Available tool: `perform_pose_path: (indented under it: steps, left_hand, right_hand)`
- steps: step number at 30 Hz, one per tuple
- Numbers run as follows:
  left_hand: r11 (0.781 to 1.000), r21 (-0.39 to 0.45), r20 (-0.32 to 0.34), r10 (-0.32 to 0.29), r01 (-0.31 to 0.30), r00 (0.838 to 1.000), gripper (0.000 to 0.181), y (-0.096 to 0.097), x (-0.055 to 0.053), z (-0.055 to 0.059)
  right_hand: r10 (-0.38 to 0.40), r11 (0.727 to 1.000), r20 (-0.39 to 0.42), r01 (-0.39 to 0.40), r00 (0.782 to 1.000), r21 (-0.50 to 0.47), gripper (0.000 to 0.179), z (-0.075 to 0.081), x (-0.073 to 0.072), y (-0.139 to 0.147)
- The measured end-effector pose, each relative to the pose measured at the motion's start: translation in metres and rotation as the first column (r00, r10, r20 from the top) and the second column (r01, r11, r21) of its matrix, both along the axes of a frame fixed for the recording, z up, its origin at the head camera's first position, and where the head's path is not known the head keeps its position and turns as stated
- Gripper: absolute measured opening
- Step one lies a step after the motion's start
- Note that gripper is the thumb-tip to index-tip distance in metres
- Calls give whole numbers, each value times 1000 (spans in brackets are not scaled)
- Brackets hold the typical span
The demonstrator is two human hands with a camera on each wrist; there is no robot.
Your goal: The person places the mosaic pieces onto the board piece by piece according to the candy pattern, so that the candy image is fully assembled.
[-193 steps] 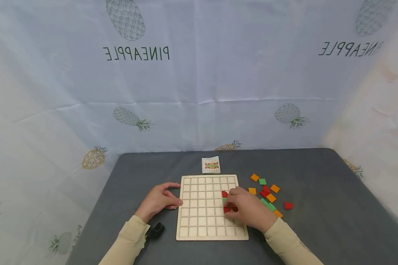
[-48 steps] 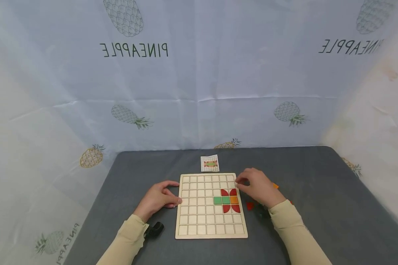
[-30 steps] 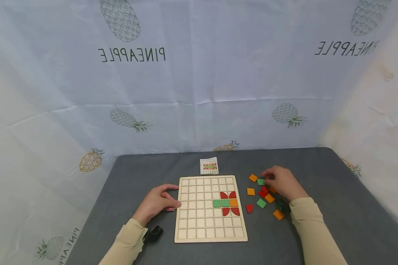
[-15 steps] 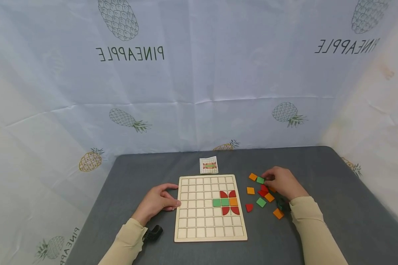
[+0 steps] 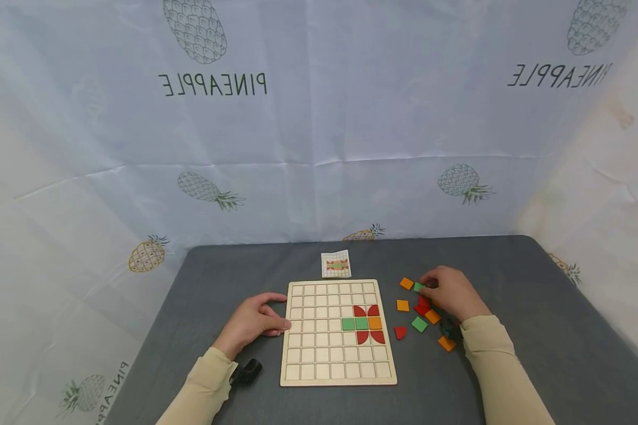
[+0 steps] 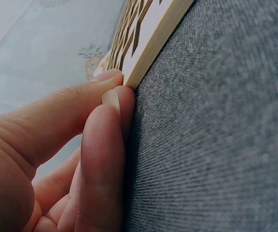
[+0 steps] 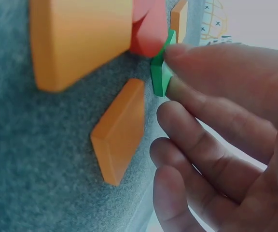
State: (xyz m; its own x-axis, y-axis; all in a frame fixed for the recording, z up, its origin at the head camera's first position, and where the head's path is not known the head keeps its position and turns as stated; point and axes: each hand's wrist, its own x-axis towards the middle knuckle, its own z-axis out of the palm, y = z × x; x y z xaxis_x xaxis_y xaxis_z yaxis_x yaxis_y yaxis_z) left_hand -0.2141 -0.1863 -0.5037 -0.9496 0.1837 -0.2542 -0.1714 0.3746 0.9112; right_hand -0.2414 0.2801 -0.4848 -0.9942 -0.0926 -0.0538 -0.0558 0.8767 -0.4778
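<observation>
My left hand (image 5: 252,323) is at the left edge of a wooden grid board (image 5: 308,354); in the left wrist view the thumb lies at the board's rim, with fingertips against its side. On the board's right part, two green square tiles (image 5: 348,324) and an orange square tile (image 5: 374,323) form a row, with red curved-edge pieces (image 5: 377,336) above and below. Right of the board, my right hand (image 5: 453,291) pinches another green square tile (image 7: 160,72) between thumb and index finger, low among the loose pieces; its other fingers are bent loosely.
Loose orange tiles (image 5: 402,306), red pieces (image 5: 400,333) and a green tile (image 5: 419,324) lie right of the board on the dark grey table (image 5: 234,265). A small printed pattern card (image 5: 336,264) lies beyond the board. Patterned cloth (image 5: 298,130) hangs behind.
My right hand has gone from the board to the loose pieces and taken hold of a green tile. The board has gained an orange and a green tile. My left hand stays put.
</observation>
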Motion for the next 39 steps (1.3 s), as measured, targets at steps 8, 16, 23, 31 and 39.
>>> perform_pose_path:
  steps: [8, 16, 23, 31, 39]
  left_hand:
    - [1000, -3, 4, 9, -9, 1000, 73, 0, 0, 0]
    - [1000, -5, 11, 15, -15, 1000, 72, -1, 2, 0]
    - [1000, -17, 13, 23, -23, 1000, 71, -1, -1, -1]
    - [1000, -18, 12, 25, -25, 1000, 72, -1, -1, -1]
    - [1000, -3, 11, 13, -13, 1000, 72, -1, -2, -2]
  right_hand:
    - [-12, 1000, 14, 12, 1000, 7, 25, 3, 0, 0]
    - [36, 999, -35, -37, 999, -30, 25, 15, 7, -21]
    - [194, 980, -96, -197, 976, -20, 17, 21, 22, -86]
    - [381, 923, -177, -383, 908, 20, 15, 19, 38, -141]
    - [431, 902, -184, -430, 884, 47, 14, 9, 46, -161]
